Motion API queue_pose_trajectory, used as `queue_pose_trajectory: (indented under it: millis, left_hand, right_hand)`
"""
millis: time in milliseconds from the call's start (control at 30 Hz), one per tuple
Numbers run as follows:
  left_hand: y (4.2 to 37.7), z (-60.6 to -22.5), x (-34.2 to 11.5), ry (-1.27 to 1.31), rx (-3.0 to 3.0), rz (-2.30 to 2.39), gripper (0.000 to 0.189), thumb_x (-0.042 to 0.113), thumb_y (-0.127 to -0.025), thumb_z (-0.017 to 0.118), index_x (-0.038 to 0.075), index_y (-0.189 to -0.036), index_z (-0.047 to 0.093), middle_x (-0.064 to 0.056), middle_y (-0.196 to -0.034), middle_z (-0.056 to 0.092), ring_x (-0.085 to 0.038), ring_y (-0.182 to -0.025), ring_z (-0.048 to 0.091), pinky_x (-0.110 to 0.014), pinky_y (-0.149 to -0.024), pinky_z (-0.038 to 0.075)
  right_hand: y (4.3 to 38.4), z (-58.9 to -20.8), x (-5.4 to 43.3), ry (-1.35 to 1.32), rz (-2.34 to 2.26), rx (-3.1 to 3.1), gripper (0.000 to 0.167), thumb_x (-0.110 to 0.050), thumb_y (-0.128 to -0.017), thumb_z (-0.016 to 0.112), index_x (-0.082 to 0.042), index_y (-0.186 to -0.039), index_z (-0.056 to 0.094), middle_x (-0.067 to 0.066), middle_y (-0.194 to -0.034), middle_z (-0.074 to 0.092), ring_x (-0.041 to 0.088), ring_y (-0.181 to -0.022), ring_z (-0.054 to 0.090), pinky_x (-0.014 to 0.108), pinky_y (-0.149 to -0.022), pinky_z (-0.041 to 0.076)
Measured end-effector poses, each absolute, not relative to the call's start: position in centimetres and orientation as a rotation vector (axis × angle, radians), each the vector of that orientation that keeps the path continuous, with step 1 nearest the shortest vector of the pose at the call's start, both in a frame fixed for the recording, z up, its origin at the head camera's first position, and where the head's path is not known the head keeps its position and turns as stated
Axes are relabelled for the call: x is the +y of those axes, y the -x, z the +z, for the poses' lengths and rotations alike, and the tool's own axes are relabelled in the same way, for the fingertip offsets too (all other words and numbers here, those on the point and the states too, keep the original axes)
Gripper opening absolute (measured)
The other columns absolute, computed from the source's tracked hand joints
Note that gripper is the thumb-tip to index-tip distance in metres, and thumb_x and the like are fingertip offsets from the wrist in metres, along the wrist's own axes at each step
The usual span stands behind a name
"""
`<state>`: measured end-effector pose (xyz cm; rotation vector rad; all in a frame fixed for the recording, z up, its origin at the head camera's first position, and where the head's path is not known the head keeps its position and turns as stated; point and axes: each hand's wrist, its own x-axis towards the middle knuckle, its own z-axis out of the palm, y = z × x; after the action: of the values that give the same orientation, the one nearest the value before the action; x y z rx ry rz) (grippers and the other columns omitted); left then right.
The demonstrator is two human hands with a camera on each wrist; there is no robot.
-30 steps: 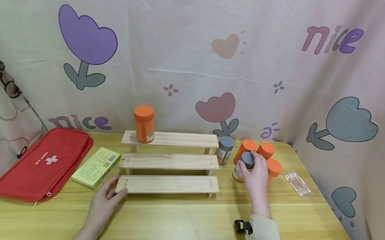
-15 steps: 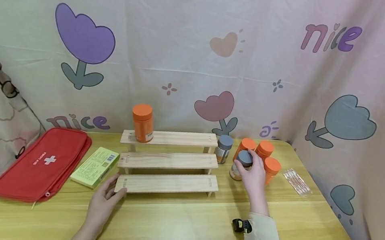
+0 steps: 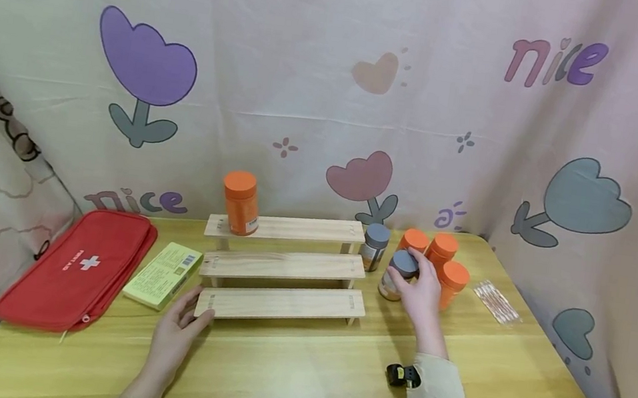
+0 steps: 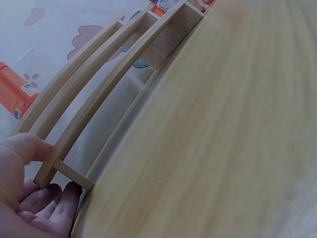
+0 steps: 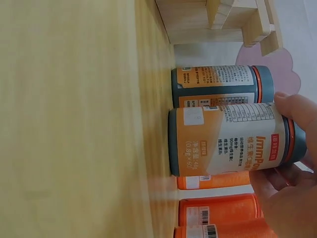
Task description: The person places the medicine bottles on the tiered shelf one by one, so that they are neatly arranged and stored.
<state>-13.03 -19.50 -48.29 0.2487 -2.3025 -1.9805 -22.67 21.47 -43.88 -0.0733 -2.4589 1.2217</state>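
My right hand (image 3: 422, 297) grips a grey-capped supplement bottle (image 5: 223, 141) near its cap, thumb on one side and fingers on the other. The bottle stands about upright; whether its base touches the table I cannot tell. Just behind it is a second grey-capped bottle (image 3: 374, 246), beside several orange bottles (image 3: 453, 284). My left hand (image 3: 174, 334) holds the left end of the lowest board of a three-step wooden rack (image 3: 281, 303). In the left wrist view the thumb (image 4: 32, 148) lies over the board and the fingers are beneath. One orange bottle (image 3: 242, 206) stands on the top step's left end.
A red first aid pouch (image 3: 76, 268) and a yellow-green box (image 3: 164, 275) lie left of the rack. At the right lies a pack of cotton swabs (image 3: 497, 302). A patterned curtain (image 3: 287, 74) hangs behind the wooden table (image 3: 283, 382).
My right hand has shifted the grey-capped bottle slightly left, away from the orange bottles and toward the rack. My left hand stays on the rack's end. The head view sways a little.
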Motion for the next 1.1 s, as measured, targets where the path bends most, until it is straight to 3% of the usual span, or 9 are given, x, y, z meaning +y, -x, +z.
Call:
queue_pose_trajectory:
  millis: [333, 700, 1100]
  left_hand:
    - [13.1, -48.6, -19.4, -0.244, -2.292, -1.974, 0.068, 0.021, -0.091, 0.068, 0.005, -0.147, 0.034, -0.018, -0.149, 0.033, -0.028, -0.125, 0.043, -0.005, -0.084, 0.04]
    - [12.9, -48.5, -19.6, -0.263, -2.298, -1.964, 0.068, 0.023, -0.091, 0.068, 0.006, -0.147, 0.034, -0.018, -0.149, 0.033, -0.028, -0.123, 0.045, -0.005, -0.085, 0.04]
    - [12.9, -48.5, -19.6, -0.243, -2.288, -1.977, 0.068, 0.022, -0.091, 0.067, 0.005, -0.147, 0.033, -0.019, -0.149, 0.032, -0.029, -0.125, 0.044, -0.005, -0.084, 0.04]
  right_hand:
    - [22.8, -42.6, 21.4, 0.035, 1.103, -2.479, 0.059, -0.023, -0.084, 0.076, -0.006, -0.135, 0.05, 0.022, -0.128, 0.05, 0.038, -0.114, 0.05, 0.052, -0.095, 0.042]
    - [22.9, -38.7, 19.6, -0.088, 1.007, -2.379, 0.06, -0.025, -0.082, 0.078, -0.005, -0.133, 0.052, 0.021, -0.127, 0.052, 0.037, -0.112, 0.052, 0.051, -0.092, 0.045]
    - [22.2, -35.2, 16.0, -0.294, 1.05, -2.143, 0.059, -0.024, -0.079, 0.08, -0.006, -0.13, 0.056, 0.012, -0.127, 0.055, 0.027, -0.114, 0.052, 0.043, -0.094, 0.046]
